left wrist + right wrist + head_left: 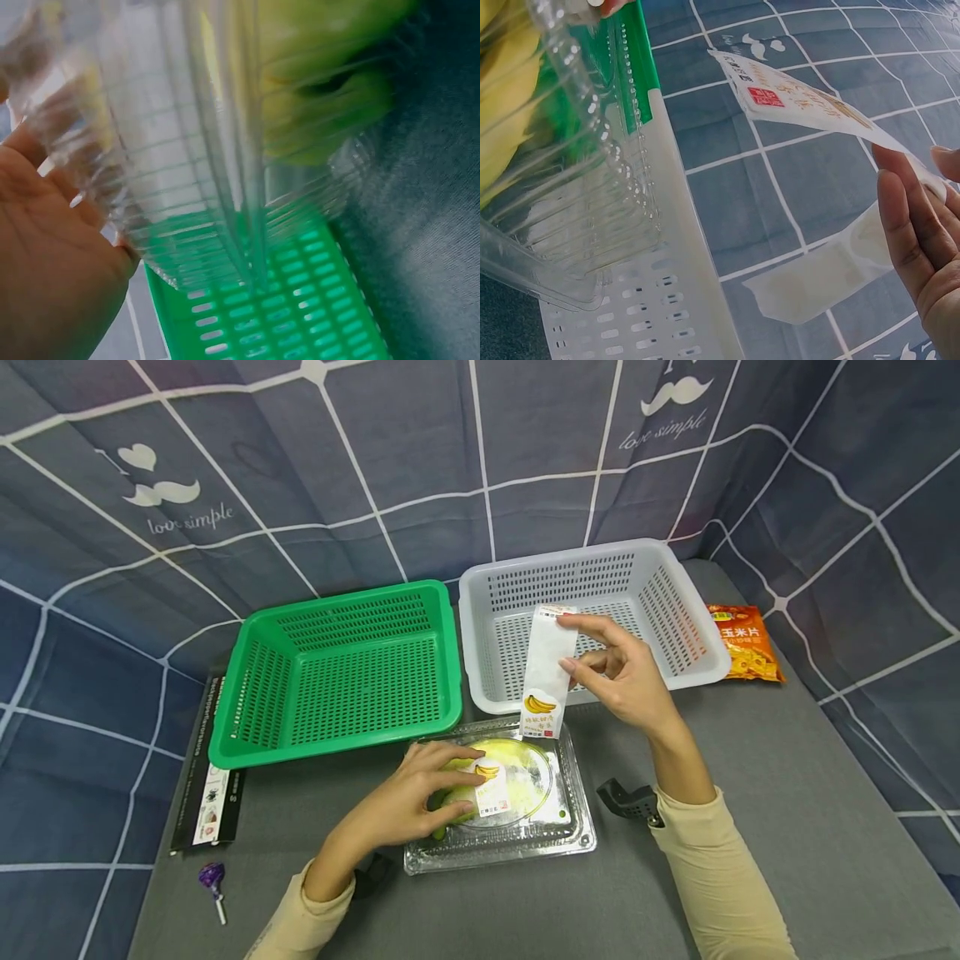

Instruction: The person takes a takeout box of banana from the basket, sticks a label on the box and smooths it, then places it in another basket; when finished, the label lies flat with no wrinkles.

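A clear plastic clamshell box (576,835) with bananas (322,112) inside sits in front of the two baskets. On its lid lies a white sticker (492,797) printed with bananas. My left hand (412,797) rests on the lid with spread fingers, its fingertips at the sticker's left edge. Over the box's back right corner and the white basket, my right hand (626,681) pinches a strip of white backing paper (546,664) between thumb and finger. A banana sticker shows at the strip's lower end. In the right wrist view the strip (810,105) bends and hangs on both sides of the fingers.
A green basket (337,747) stands behind left, a white basket (705,668) behind right. An orange snack packet (750,647) lies right of the white basket. A black box (198,793) and a purple lollipop (212,877) are at the left. Grid-patterned cloth hangs behind.
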A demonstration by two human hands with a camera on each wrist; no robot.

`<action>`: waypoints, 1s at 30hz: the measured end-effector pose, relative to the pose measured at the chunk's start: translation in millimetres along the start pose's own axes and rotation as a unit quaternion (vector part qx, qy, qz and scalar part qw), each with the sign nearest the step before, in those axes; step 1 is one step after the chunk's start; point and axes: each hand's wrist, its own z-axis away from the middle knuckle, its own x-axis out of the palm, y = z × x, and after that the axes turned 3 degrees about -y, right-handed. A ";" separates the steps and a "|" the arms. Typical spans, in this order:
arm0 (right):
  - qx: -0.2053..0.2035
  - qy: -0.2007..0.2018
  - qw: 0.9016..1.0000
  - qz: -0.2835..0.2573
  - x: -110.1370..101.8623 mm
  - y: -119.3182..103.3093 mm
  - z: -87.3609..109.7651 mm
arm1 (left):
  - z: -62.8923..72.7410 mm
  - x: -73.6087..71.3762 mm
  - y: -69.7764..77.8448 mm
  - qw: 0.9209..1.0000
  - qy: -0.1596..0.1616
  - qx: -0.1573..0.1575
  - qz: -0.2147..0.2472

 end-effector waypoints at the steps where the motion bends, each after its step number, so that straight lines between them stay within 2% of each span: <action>1: 0.000 0.000 1.000 0.001 0.1 0.0 -0.2 | 0.3 0.9 0.3 1.000 0.001 -0.003 -0.007; 6: 0.001 0.001 1.000 0.007 0.2 -0.2 -0.8 | 2.6 5.1 2.0 0.999 0.015 -0.001 -0.050; 11: 0.008 0.001 1.000 0.011 -0.2 -0.7 -0.4 | 2.5 8.7 5.4 0.994 0.040 0.039 -0.090; 14: 0.011 0.001 1.000 0.012 -0.2 -0.6 -0.2 | 2.5 9.8 7.2 0.993 0.053 0.050 -0.088; 21: 0.010 0.000 1.000 0.015 -1.7 -1.6 0.2 | 2.6 15.1 3.8 0.997 0.039 0.038 -0.052; 30: 0.010 0.001 1.000 0.019 -1.5 -1.9 0.7 | 3.9 19.1 1.8 0.996 0.038 0.045 -0.063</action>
